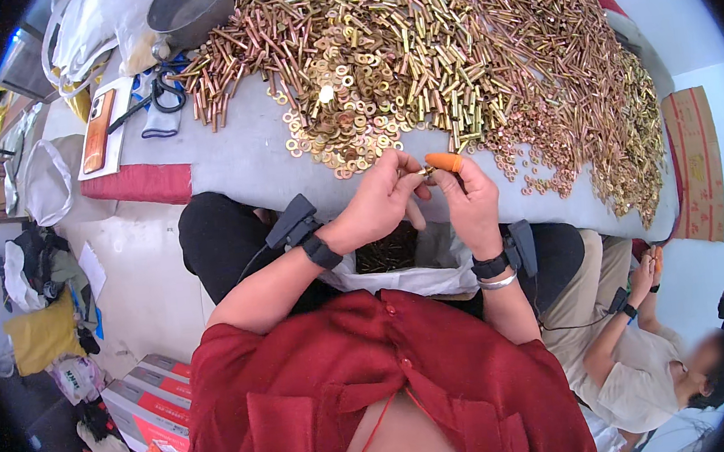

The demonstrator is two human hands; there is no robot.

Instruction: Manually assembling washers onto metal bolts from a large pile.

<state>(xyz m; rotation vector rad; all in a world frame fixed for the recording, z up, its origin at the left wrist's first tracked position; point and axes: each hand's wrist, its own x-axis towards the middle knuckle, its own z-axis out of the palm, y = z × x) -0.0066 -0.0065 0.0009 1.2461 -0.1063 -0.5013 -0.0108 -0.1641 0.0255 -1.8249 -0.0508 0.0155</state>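
My left hand (386, 192) and my right hand (472, 202) meet at the near edge of the grey work surface. Both are closed, fingertips pinching a small brass-coloured metal fitting (429, 175), mostly hidden by the fingers. An orange finger cot (444, 163) covers a fingertip of my right hand. Just beyond lies a heap of gold-coloured flat washers (350, 99). Around it spreads a large pile of brass-coloured metal sleeves (451, 57). Below my hands, between my legs, a white-lined container (417, 283) holds many dark small metal parts (388, 251).
At the far left are a dark grey pot (190, 14), scissors (166, 93) and an orange phone (99, 132). Small ring-like parts (544, 161) lie toward the right. A co-worker (636, 357) sits at right, hands raised. Cardboard (696, 166) leans by the wall. Boxes (148, 404) stand lower left.
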